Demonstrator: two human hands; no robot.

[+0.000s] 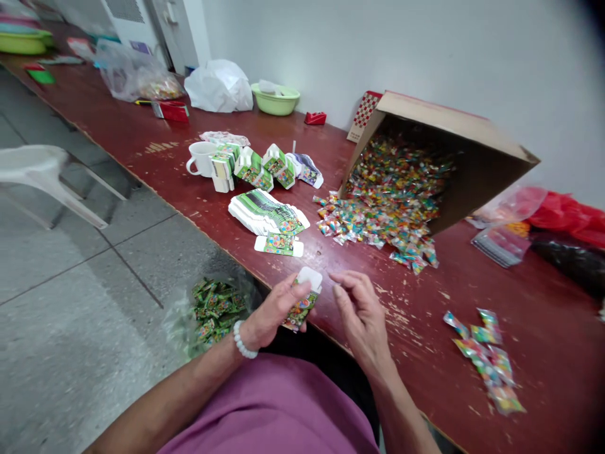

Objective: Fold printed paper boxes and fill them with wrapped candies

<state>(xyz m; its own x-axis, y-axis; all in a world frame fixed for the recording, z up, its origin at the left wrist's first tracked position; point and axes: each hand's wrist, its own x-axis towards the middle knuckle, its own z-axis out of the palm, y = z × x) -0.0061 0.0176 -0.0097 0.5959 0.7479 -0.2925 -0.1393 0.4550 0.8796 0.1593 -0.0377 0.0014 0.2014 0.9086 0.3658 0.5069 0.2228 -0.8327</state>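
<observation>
My left hand (276, 309) is closed round a small green printed carton (304, 301) with its white top flap up, held at the table's near edge. My right hand (358, 309) hovers just right of the carton, fingers loosely curled and apart, holding nothing I can see. A stack of flat green cartons (265, 213) lies on the red-brown table (425, 353) ahead, with one flat carton (278, 244) in front of it. A tipped cardboard box (454, 151) spills colourful wrapped candies (378, 221) onto the table. A few candies (489, 359) lie to my right.
Folded cartons (255, 167) and a white mug (201, 157) stand further back. A clear bag of filled cartons (215, 309) sits on the floor left of my lap. Green bowls (275, 99), plastic bags (218, 85) and a white chair (42, 173) are also around.
</observation>
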